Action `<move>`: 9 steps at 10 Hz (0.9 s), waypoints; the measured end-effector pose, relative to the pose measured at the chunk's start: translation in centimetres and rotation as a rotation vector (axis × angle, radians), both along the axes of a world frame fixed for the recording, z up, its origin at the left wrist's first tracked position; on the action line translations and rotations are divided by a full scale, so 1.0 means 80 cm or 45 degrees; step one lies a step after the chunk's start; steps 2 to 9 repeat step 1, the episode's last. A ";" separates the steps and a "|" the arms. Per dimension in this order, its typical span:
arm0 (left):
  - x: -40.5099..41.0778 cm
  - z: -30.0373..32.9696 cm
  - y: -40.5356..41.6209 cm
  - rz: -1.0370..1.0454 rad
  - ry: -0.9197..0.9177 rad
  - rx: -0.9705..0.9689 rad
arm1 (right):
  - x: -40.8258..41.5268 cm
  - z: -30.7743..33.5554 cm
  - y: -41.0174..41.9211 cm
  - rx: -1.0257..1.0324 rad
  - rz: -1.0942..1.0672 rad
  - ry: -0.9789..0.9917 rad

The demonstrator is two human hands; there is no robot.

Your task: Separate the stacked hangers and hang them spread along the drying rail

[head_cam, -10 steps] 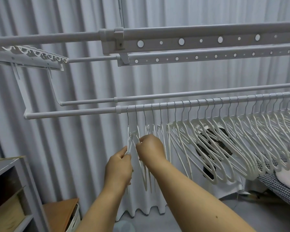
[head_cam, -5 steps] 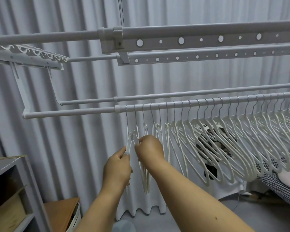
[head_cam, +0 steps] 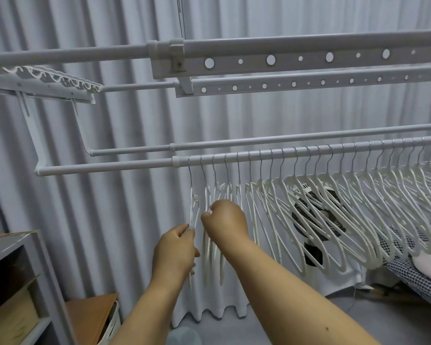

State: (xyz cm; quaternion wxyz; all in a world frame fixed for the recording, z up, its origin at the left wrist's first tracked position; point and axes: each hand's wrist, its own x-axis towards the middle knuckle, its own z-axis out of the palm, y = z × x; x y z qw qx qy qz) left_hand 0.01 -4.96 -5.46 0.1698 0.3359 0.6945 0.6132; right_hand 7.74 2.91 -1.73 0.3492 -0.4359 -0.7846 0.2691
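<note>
A long row of white hangers [head_cam: 334,215] hangs by metal hooks along the lower drying rail [head_cam: 110,167], from its joint out to the right edge. My left hand [head_cam: 176,252] grips the leftmost hanger [head_cam: 192,207] by its lower arm. My right hand [head_cam: 225,221] is curled round the arm of the second hanger [head_cam: 206,192], just right of the first. Both hangers' hooks are on the rail, a small gap apart. The hangers to the right lean sideways and overlap.
A second rail [head_cam: 234,143] runs behind the first, and perforated bars [head_cam: 284,61] cross overhead. A grey curtain [head_cam: 122,220] fills the background. A shelf unit [head_cam: 23,282] stands at lower left, a fan [head_cam: 316,220] behind the hangers, checked fabric [head_cam: 408,270] at lower right.
Both hands stay on the two leftmost hangers; the gap between those hangers has widened slightly and the neighbouring hangers have shifted a little.
</note>
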 end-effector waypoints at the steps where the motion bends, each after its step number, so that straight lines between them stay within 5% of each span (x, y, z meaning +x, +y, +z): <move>1: 0.002 0.004 -0.006 -0.017 0.070 -0.001 | 0.006 0.004 -0.004 0.030 -0.055 0.038; 9: 0.002 0.004 -0.006 -0.017 0.070 -0.001 | 0.006 0.004 -0.004 0.030 -0.055 0.038</move>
